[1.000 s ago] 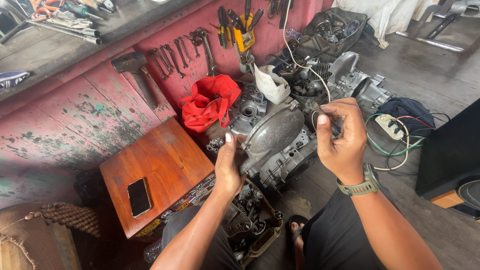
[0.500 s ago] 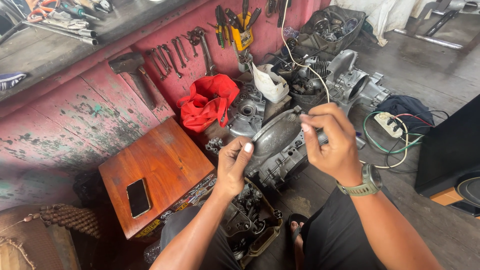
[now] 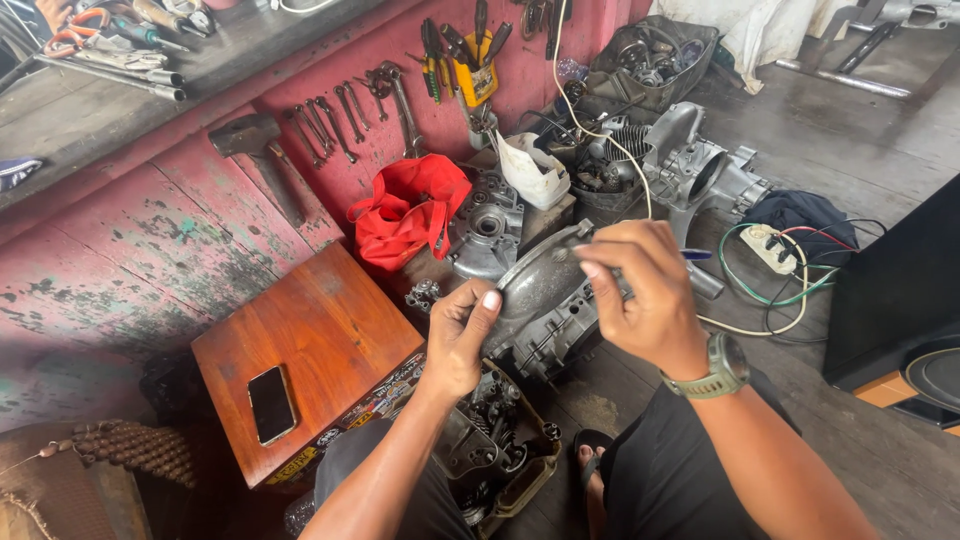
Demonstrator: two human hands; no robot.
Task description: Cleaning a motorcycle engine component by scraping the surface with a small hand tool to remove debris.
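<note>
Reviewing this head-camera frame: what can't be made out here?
- What the right hand pinches: its curled fingers hide it; only a blue tip shows past the knuckles.
- Whether the left hand holds a small part: its fingers cover it.
- The engine case where both hands meet: hidden behind them.
- The phone screen: dark, nothing shows.
- The tools on the bench: cut off by the top edge.

Two hands, left (image 3: pixel 458 335) and right (image 3: pixel 640 290), one phone (image 3: pixel 271 403), one wooden stool (image 3: pixel 310 340), one red bag (image 3: pixel 408 208), one hammer (image 3: pixel 262 150), one watch (image 3: pixel 712 368), one power strip (image 3: pixel 768 248), one sandal (image 3: pixel 590 455)
</note>
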